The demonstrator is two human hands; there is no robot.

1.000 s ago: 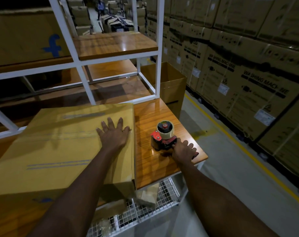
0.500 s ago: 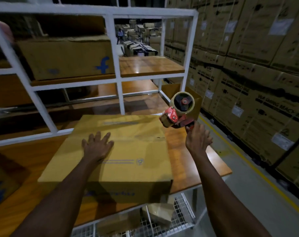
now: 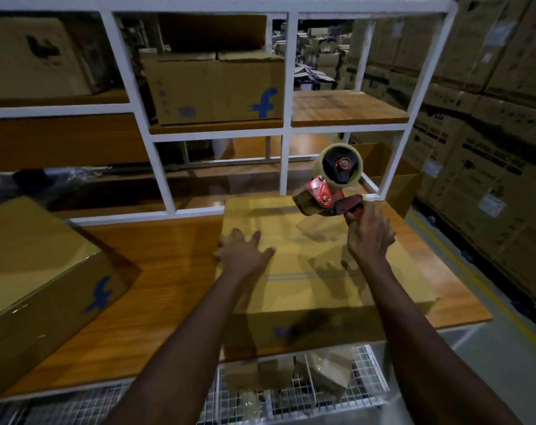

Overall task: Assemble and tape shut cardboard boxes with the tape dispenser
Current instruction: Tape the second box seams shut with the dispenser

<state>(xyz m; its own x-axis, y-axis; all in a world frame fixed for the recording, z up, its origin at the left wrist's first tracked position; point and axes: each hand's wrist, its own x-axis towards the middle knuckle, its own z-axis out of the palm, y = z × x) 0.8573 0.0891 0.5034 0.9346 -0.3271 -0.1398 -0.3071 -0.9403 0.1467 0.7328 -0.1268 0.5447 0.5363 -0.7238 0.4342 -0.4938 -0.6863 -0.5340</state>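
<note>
A closed cardboard box (image 3: 315,271) lies flat on the wooden table (image 3: 174,271), reaching past the table's front edge. My left hand (image 3: 243,251) presses flat on the box's top near its left edge, fingers spread. My right hand (image 3: 369,236) grips the handle of a red tape dispenser (image 3: 329,191) with a roll of clear tape, held in the air above the far right part of the box. The dispenser does not touch the box.
A second box (image 3: 39,280) with a blue logo sits at the table's left. A white metal shelf frame (image 3: 286,118) stands behind, holding another box (image 3: 214,87). A wire basket (image 3: 291,391) with scraps hangs below the table. Stacked cartons (image 3: 490,133) line the aisle at right.
My right hand lifted the tape dispenser off the table and holds it above the box. The left hand stayed flat on the box, and the view turned left.
</note>
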